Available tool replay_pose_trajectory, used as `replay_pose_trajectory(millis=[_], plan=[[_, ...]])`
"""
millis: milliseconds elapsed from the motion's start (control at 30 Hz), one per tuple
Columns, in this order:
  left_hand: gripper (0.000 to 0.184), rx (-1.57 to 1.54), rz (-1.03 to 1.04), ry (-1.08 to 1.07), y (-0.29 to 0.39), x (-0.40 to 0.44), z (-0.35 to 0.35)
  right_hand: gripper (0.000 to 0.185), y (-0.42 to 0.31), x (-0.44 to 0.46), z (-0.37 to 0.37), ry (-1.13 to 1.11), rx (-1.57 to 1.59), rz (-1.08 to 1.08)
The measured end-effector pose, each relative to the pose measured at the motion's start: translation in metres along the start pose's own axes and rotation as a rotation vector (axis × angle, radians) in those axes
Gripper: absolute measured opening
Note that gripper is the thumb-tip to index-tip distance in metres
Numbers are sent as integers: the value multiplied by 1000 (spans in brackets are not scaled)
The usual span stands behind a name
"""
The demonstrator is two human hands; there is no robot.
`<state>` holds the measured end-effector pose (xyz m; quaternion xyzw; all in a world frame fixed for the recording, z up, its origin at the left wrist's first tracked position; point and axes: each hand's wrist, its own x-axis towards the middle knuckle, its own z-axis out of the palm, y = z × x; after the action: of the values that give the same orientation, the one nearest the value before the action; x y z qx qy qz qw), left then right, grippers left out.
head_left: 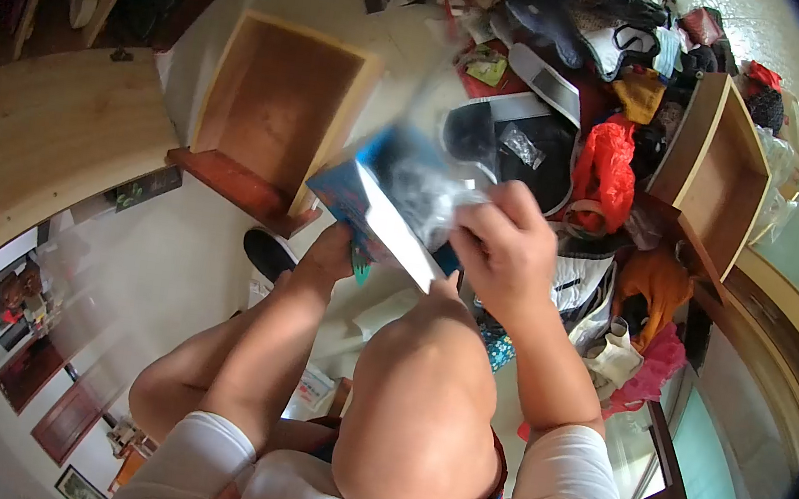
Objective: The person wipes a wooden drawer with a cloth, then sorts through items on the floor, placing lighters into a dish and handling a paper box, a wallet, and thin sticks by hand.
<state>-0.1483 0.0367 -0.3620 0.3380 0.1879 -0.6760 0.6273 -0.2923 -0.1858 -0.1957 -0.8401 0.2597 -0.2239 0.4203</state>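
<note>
On the pale floor point(187, 252), a wooden drawer point(278, 102) and heaped clothes point(550, 27) are spread. Beyond the raised knee point(425, 364), a blue box point(335, 189) is held tilted, its long axis slanting from upper left to lower right. Its near end is gripped by the left hand point(330, 253), fingertips partly hidden; blurred clear plastic point(431, 198) is pinched by the right hand point(511, 249).

The left hand point(329, 248) holds a blue box point(335, 187); the right hand point(513, 244) pinches blurred clear plastic point(426, 198) beside it. 2 wooden drawers point(281, 118) sit beyond.
</note>
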Motion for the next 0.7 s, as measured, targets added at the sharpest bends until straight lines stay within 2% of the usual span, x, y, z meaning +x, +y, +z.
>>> replay_pose_trajectory(millis=[33,67,133,167,200,233,300,333,367,400,433,467,500,567,633,700], plan=[[57,40,64,52,-1,-3,0,15,-1,-1,-6,70,92,49],[61,158,97,124,-2,1,-24,17,-2,-1,-17,100,140,70],[58,-197,28,-245,11,-3,-19,18,9,-8,-38,204,218,99],[57,-200,42,-294,16,-6,-11,18,14,-12,-47,271,251,111],[56,-203,56,-344,23,-9,3,18,15,-16,-55,352,366,232],[56,-144,104,-245,24,-13,16,18,17,-20,-62,430,482,354],[56,-86,156,-202,30,-7,50,17,26,-21,-71,425,505,433],[57,-83,166,-215,32,-3,63,19,38,-27,-76,325,370,506],[57,-86,171,-233,32,0,75,22,61,-33,-76,190,140,397],[58,-92,177,-245,31,2,81,32,57,-28,-72,56,-78,433],[58,-97,176,-255,30,3,86,44,52,-24,-68,-77,-298,461],[59,-99,181,-263,29,3,88,72,52,-24,-65,-227,-495,458],[59,-99,180,-262,29,4,90,87,52,-21,-60,-217,-463,382],[60,-84,177,-261,30,6,91,93,43,-10,-45,-108,-60,220],[61,-48,153,-256,32,12,89,100,21,10,-28,-141,374,131],[62,-16,133,-247,33,16,86,108,4,30,-9,-276,466,133]])
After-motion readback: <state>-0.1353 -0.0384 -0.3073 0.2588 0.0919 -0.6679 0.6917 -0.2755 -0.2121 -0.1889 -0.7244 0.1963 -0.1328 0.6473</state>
